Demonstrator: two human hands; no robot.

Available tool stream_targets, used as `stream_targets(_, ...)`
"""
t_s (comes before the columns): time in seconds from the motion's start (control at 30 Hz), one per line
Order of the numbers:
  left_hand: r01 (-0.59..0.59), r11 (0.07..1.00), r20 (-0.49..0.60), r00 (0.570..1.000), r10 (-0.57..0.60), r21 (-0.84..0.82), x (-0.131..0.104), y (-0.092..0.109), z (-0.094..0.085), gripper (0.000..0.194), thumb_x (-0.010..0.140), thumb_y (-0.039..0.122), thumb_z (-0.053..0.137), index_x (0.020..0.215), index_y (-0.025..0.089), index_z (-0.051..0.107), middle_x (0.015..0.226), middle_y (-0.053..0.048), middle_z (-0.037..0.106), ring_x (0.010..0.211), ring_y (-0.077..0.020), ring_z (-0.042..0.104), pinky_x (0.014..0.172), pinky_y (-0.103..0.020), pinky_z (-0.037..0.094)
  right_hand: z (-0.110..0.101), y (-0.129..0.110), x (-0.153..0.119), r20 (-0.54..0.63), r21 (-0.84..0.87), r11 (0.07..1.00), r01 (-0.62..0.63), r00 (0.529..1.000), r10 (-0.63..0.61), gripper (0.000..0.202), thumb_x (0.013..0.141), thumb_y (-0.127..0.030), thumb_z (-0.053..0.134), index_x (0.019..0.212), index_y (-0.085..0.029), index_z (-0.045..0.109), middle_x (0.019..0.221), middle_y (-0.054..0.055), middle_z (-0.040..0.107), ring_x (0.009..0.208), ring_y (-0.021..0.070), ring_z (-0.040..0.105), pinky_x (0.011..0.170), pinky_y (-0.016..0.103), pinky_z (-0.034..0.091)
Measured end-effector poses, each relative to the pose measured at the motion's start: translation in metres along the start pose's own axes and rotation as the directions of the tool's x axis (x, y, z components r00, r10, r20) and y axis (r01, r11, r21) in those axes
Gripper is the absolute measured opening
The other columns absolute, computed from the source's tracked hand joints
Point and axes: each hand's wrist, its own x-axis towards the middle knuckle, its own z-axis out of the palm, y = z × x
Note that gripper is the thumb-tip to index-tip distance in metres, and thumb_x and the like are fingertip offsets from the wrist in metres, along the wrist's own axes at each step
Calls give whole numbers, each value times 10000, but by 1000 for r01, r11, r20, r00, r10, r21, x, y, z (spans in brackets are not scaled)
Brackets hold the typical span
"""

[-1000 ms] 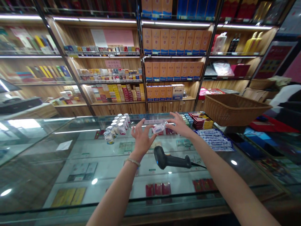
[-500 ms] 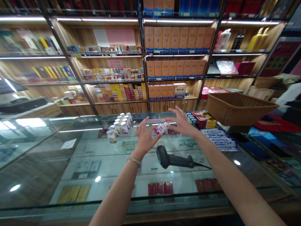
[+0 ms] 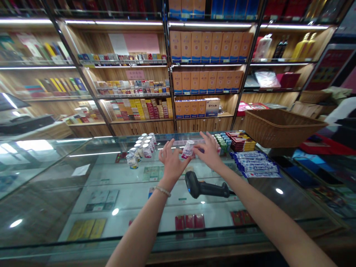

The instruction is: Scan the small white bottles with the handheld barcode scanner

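Between my two hands is a small white-and-pink bottle, held upright above the glass counter. My left hand pinches its lower left side between thumb and finger, the other fingers raised. From the right, my right hand grips the bottle with thumb and fingertips. Just below the hands, a black barcode scanner lies on the glass with its head to the left. Rows of similar small white-capped bottles stand to the left of my hands.
On the right are blue-and-white packets, stacked red-and-yellow boxes and small green-and-blue containers. A brown wicker basket stands beyond them. Under the glass counter top lie flat packs. Stocked shelves line the wall.
The bottle has turned from lying tilted to standing upright between my fingers. My right hand has shifted slightly down and left, and more of the green-and-blue containers show.
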Motion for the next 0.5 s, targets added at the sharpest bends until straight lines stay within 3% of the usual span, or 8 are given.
stream_targets(0.27, 20, 998, 20, 1000, -22, 57, -2, 6, 0, 315, 771, 516, 794, 786, 226, 672, 1485, -111, 554, 1426, -364, 415, 1178, -613, 211, 3, -9, -8, -36, 22, 998, 56, 998, -56, 206, 853, -462, 741, 903, -272, 803, 1614, 65, 408, 1506, 345, 241, 1178, 633, 173)
stream_targets(0.5, -15, 998, 97, 995, 9, 63, 9, 8, -1, 219, 769, 465, 814, 804, 260, 744, 1550, -77, 500, 1457, -371, 370, 1172, -663, 192, -3, 1, 0, -35, -8, 1000, 6, 999, -6, 189, 880, -446, 720, 905, -283, 812, 1604, 61, 427, 1508, 338, 240, 1160, 625, 202)
